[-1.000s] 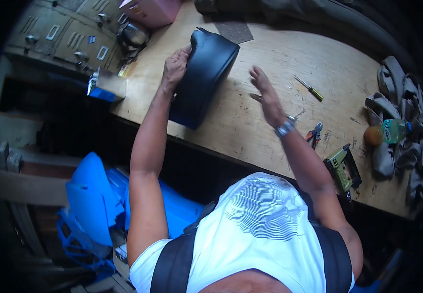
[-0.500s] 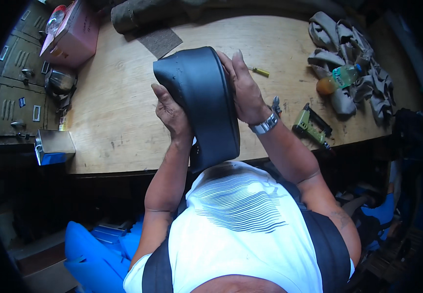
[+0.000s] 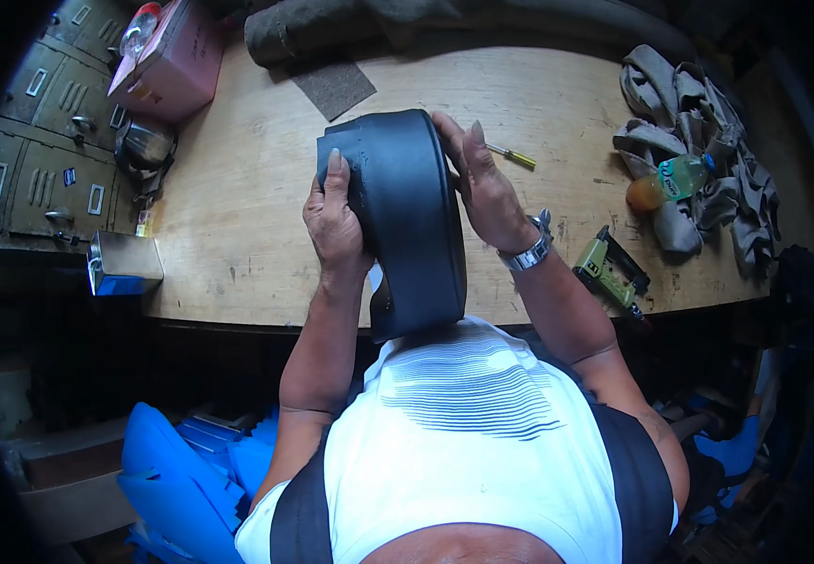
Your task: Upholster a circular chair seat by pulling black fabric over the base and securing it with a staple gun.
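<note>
A black vinyl-covered seat cushion [image 3: 411, 221] stands on its side between my hands, its lower end close against my shirt. My left hand [image 3: 336, 226] grips its left edge, thumb lying up along a loose flap of the vinyl cover; the other fingers are hidden behind it. On the far right side my right hand [image 3: 491, 193] presses against the cushion, thumb raised and fingers curled round its back edge. A metal wristwatch [image 3: 529, 252] sits on my right wrist.
On the wooden table [image 3: 247, 216] lie a yellow-handled screwdriver [image 3: 518, 158], a green staple gun [image 3: 609, 268], grey cloth [image 3: 656, 94] and a drink bottle [image 3: 675, 180]. A fabric roll [image 3: 331, 33] and dark square [image 3: 333, 89] lie behind; a pink box [image 3: 172, 70] and metal tin [image 3: 129, 263] stand left.
My left hand has moved up the cushion's edge, its thumb now lying over the vinyl flap. The cushion has turned slightly. The whole view has shifted a little.
</note>
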Action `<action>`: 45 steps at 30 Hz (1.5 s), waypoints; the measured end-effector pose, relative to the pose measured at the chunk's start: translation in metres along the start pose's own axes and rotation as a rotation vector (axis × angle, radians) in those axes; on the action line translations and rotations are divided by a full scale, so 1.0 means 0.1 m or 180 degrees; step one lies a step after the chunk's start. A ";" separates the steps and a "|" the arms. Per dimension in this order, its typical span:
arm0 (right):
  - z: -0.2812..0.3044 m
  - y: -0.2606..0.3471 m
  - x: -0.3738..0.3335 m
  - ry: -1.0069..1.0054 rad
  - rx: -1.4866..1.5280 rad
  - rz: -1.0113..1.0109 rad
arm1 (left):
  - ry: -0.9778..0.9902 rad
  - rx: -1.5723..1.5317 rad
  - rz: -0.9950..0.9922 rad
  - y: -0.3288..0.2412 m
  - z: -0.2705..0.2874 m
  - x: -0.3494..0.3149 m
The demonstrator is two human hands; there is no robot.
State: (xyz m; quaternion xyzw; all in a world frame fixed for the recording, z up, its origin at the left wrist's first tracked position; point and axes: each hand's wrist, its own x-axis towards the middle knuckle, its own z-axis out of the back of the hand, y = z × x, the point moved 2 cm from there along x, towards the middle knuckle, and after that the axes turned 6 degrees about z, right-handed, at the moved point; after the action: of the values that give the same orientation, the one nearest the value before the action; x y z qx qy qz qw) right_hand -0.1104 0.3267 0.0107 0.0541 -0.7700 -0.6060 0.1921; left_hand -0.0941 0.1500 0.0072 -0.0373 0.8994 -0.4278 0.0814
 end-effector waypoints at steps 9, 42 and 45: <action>0.14 -0.05 0.09 0.0103 -0.0548 0.0312 | 0.0310 -0.0271 0.0378 0.05 -0.04 -0.08; 0.86 -0.51 -1.23 -0.0531 -0.2663 0.0656 | -0.0494 0.2492 -0.0558 0.10 -0.07 0.61; 1.43 -0.38 -1.58 -0.1167 -0.3598 0.0121 | -0.0498 0.2395 -0.0579 0.18 -0.14 0.54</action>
State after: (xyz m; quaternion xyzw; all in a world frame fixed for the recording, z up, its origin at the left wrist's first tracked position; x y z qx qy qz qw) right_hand -0.0220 0.4971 -0.0898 -0.1758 -0.3494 -0.9180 0.0658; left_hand -0.1492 0.1650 -0.0043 -0.1169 0.6639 -0.7289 0.1194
